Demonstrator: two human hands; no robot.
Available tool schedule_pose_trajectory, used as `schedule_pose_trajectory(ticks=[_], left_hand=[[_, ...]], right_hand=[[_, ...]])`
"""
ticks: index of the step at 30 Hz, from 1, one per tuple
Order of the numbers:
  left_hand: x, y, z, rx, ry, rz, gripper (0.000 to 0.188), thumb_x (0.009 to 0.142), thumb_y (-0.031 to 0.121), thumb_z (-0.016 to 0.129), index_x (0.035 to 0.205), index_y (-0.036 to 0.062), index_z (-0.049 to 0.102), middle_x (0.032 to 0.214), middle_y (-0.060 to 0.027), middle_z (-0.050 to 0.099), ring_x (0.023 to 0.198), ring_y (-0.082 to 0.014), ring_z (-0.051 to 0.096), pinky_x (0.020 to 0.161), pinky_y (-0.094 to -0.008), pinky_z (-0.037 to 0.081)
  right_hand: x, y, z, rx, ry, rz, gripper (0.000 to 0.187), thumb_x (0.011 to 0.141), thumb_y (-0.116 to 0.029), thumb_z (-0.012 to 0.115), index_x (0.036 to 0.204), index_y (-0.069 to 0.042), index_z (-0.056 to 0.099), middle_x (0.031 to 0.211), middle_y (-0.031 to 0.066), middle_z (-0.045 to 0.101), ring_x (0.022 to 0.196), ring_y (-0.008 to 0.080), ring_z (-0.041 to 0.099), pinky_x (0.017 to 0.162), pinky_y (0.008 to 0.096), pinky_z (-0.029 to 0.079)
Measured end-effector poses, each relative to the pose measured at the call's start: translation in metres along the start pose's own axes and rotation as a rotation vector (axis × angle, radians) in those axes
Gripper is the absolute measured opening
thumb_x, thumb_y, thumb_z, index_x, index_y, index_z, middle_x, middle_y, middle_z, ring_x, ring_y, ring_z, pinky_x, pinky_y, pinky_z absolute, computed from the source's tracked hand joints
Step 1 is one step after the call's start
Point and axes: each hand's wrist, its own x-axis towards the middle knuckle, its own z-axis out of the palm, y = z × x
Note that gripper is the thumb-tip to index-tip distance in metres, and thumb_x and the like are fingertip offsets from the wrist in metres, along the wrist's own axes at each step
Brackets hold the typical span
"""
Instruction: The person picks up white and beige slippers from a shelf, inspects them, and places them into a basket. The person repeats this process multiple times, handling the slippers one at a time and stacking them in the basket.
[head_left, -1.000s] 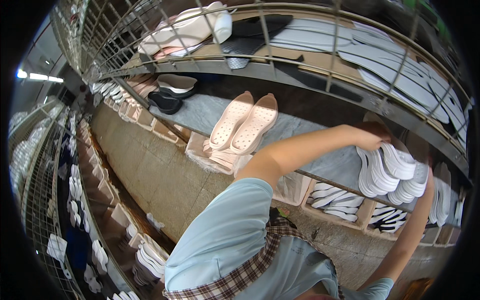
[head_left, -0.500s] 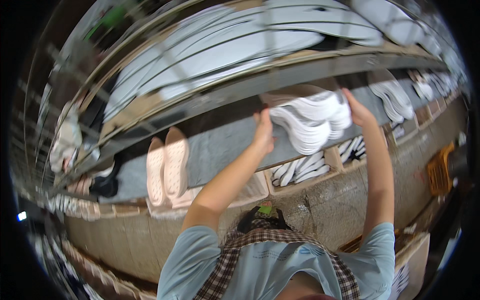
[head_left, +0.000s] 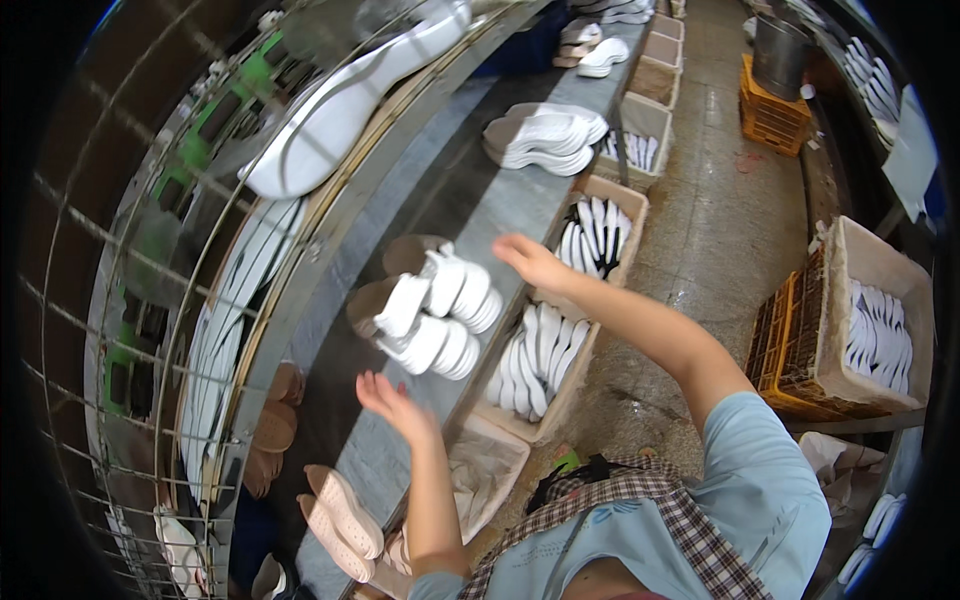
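Observation:
Stacked white shoe soles (head_left: pixel 440 318) stand in two piles side by side on a grey bench (head_left: pixel 390 440). My left hand (head_left: pixel 393 405) is open just off their near end, fingers spread and slightly blurred. On the other side, my right hand (head_left: pixel 530 262) is open with fingers stretched toward the piles, apart from them. Neither hand holds anything. Farther along the bench lies another stack of white soles (head_left: pixel 545 137). A pair of pale pink soles (head_left: pixel 342 522) rests at the near end.
Below the bench edge stand bins of white soles (head_left: pixel 537 365) and of black-and-white soles (head_left: pixel 597 235). A wire mesh guard (head_left: pixel 110 240) and a shelf with large white pieces (head_left: pixel 330 115) rise at left. Across the aisle are orange crates (head_left: pixel 775 108) and a pale bin (head_left: pixel 878 245).
My hands have drawn back from the white sole stacks, which they flanked closely before. The view has swung to the right, showing more of the aisle.

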Motion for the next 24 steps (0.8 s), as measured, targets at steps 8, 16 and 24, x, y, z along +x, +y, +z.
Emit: schedule_pose_trajectory(ticks=[8, 16, 24], left_hand=[[-0.188, -0.018, 0.076, 0.599, -1.784, 0.157, 0.048, 0.084, 0.022, 0.063, 0.124, 0.0015, 0.047, 0.119, -0.0162, 0.055, 0.109, -0.0294, 0.054, 0.091, -0.0373, 0.043], [-0.209, -0.014, 0.255, 0.67, -2.066, 0.553, 0.052, 0.088, 0.028, 0.057, 0.132, 0.0036, 0.044, 0.125, -0.0158, 0.054, 0.113, -0.0288, 0.053, 0.096, -0.0386, 0.043], [-0.158, -0.07, 0.533, 0.341, -1.418, 0.804, 0.045, 0.081, 0.019, 0.063, 0.12, 0.0, 0.05, 0.117, -0.0166, 0.056, 0.11, -0.0317, 0.053, 0.093, -0.0369, 0.043]], right_hand=[[-0.291, 0.075, -0.136, 0.109, -0.111, 0.661, 0.013, 0.085, -0.012, 0.055, 0.092, -0.002, 0.061, 0.079, -0.0001, 0.059, 0.071, 0.0086, 0.053, 0.061, 0.0243, 0.044], [-0.385, 0.06, -0.218, 0.195, 0.464, 0.936, 0.026, 0.088, -0.015, 0.058, 0.108, 0.001, 0.055, 0.095, 0.0066, 0.06, 0.083, 0.0147, 0.058, 0.073, 0.0288, 0.048], [-0.355, 0.077, -0.29, 0.084, 0.703, 0.873, 0.027, 0.088, -0.014, 0.058, 0.11, 0.0, 0.055, 0.093, 0.0071, 0.06, 0.084, 0.0158, 0.058, 0.073, 0.0294, 0.047]])
